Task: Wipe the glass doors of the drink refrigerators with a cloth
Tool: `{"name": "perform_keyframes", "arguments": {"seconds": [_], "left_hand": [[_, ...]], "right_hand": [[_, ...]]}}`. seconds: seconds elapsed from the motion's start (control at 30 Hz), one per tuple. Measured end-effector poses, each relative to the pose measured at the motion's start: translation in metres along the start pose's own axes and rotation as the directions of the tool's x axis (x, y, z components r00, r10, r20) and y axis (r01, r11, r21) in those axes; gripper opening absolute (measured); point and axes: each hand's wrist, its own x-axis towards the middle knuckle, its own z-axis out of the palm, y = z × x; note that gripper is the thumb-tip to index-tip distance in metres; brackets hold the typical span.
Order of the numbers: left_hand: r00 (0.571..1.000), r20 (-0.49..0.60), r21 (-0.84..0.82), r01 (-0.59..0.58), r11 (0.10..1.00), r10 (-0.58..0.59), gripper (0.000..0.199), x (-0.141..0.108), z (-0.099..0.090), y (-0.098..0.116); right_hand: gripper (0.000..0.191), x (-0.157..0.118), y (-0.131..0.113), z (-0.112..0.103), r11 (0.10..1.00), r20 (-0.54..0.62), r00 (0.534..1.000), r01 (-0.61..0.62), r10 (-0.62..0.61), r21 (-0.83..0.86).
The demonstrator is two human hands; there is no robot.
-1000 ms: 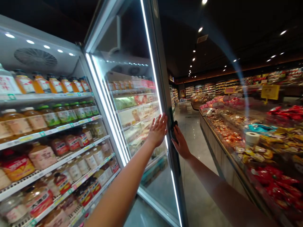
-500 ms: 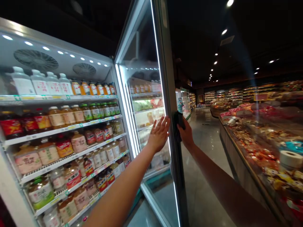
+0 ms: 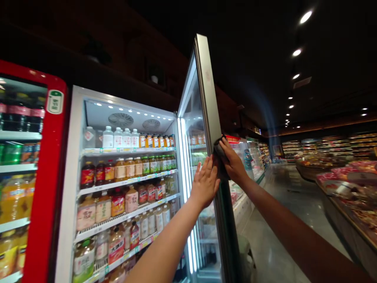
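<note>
An upright drinks fridge [image 3: 77, 129] has its glass door [image 3: 206, 82] swung open toward me. My left hand [image 3: 204, 184] lies against the inner side of the door's edge, fingers stretched out and holding nothing. My right hand [image 3: 234, 163] is on the outer side of the same edge, its fingers closed on a dark, folded thing that looks like a cloth [image 3: 220, 157]. That dark thing presses on the door frame, and its far side is hidden. Bottled drinks [image 3: 126, 167] fill several shelves inside the fridge.
A red drinks cooler [image 3: 53, 157] stands to the left of the open fridge. Beyond the door, a grey shiny floor [image 3: 273, 220] runs along more chilled cases [image 3: 255, 157]. Display bins [image 3: 335, 196] with packaged goods line the right side.
My view has tilted up and turned left, bringing the door's top corner and the red cooler into sight. Both hands remain at the door edge, now closer together.
</note>
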Motion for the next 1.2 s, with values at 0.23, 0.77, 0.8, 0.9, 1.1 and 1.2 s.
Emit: {"name": "perform_keyframes", "arguments": {"seconds": [0.23,0.77,0.8,0.9,1.1,1.2], "left_hand": [[1.000,0.016,-0.032,0.003,0.999,-0.003,0.054,-0.017,-0.039,-0.069],[0.984,-0.023,-0.062,0.175,0.983,-0.177,0.088,-0.115,-0.091,-0.211],[0.980,-0.009,-0.042,0.198,0.979,-0.198,0.089,-0.122,-0.093,-0.222],[0.975,0.000,0.004,0.223,0.975,-0.223,0.090,-0.144,-0.097,-0.257],[0.981,-0.093,-0.034,0.169,0.985,-0.171,0.098,-0.187,-0.101,-0.326],[0.982,-0.100,-0.038,0.156,0.987,-0.159,0.094,-0.207,-0.100,-0.360]], "right_hand": [[0.060,0.143,-0.056,0.055,0.938,0.074,0.993,0.108,-0.089,-0.330],[0.052,0.153,-0.173,0.237,0.976,-0.085,0.977,0.201,-0.194,0.086],[0.054,0.152,-0.177,0.250,0.972,-0.102,0.981,0.181,-0.168,0.147],[0.056,0.151,-0.186,0.291,0.952,-0.153,0.986,0.108,-0.066,0.285],[0.049,0.141,-0.199,0.374,0.900,-0.169,0.982,-0.002,0.084,0.436],[0.050,0.143,-0.201,0.411,0.882,-0.192,0.981,0.066,0.029,0.467]]}}
